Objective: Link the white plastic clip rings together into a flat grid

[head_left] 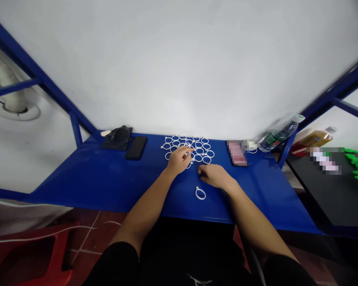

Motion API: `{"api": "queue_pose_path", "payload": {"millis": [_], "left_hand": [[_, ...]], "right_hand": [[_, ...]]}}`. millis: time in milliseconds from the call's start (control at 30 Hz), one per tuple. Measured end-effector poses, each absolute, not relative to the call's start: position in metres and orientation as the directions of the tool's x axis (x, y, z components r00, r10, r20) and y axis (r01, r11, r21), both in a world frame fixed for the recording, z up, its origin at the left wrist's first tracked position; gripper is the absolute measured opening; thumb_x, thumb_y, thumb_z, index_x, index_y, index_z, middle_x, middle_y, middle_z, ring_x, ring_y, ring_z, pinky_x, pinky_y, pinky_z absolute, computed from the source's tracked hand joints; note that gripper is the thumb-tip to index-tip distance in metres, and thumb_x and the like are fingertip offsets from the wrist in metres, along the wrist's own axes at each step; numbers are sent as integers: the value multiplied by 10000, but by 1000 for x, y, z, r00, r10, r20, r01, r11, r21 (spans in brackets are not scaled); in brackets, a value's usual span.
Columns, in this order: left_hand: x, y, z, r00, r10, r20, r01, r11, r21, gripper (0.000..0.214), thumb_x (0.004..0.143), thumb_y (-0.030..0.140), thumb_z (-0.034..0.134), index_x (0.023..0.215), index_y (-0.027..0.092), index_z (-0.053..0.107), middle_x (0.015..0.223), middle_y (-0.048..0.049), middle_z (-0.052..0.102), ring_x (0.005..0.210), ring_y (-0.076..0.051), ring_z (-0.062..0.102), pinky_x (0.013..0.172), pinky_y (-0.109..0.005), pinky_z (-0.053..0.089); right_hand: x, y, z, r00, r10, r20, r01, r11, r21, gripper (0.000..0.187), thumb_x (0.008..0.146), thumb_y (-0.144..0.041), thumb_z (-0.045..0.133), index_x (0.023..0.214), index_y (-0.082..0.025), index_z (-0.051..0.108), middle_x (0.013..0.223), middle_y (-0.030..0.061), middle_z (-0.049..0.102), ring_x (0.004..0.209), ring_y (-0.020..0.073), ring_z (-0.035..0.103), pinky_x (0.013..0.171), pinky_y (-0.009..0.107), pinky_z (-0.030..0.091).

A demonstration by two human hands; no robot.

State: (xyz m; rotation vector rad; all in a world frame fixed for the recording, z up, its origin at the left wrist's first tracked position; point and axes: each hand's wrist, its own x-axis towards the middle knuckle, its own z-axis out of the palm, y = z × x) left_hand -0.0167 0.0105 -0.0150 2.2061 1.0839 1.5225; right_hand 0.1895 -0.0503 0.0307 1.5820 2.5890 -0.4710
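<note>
Several white curtain rings [199, 151], each with a small eyelet, lie in a cluster of rows at the back of the blue table. My left hand [179, 159] rests over the cluster's front middle, index finger stretched to the right and thumb apart below it. It hides some of the rings. Just in front of the cluster's right side is my right hand [214, 175], fingers curled downward and pressed together; whether a ring is in them is hidden. A single white curtain ring [201, 194] lies apart on the table, nearer me than the right hand.
On the blue table [86, 174], a black phone [136, 147] and a dark pouch-like item [117, 138] lie left. A blurred-screen phone [237, 153], white cable [251, 146] and plastic bottle [280, 134] are right. A blue frame bar [286, 147] borders that side. A red stool [55, 254] stands below.
</note>
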Motion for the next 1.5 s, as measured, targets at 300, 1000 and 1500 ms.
{"api": "queue_pose_path", "payload": {"millis": [300,1000,1500], "left_hand": [[-16,8,-12,206,705,679,456,-683,571,275,918,124,567,1084,214,767,1037,-47,759,752,-124,674,721,-258,556],[-38,29,-14,-24,766,643,454,-564,690,240,972,192,574,1120,194,763,1007,-59,785,726,-135,703,742,-271,578],[-91,58,-15,-325,782,533,580,-280,765,314,854,107,422,801,201,716,865,-45,757,865,-198,719,862,-315,562]], "right_hand": [[191,-47,24,-559,798,-223,792,435,-430,463,704,-575,888,1002,-259,726,871,-6,752,764,190,663,619,262,348],[180,-44,11,-581,805,-119,757,481,-443,125,843,-216,691,958,-229,738,895,15,753,755,157,637,653,242,352],[181,-43,7,-586,802,-113,751,485,-449,134,839,-215,677,955,-231,742,872,9,747,739,155,628,643,247,348]]}}
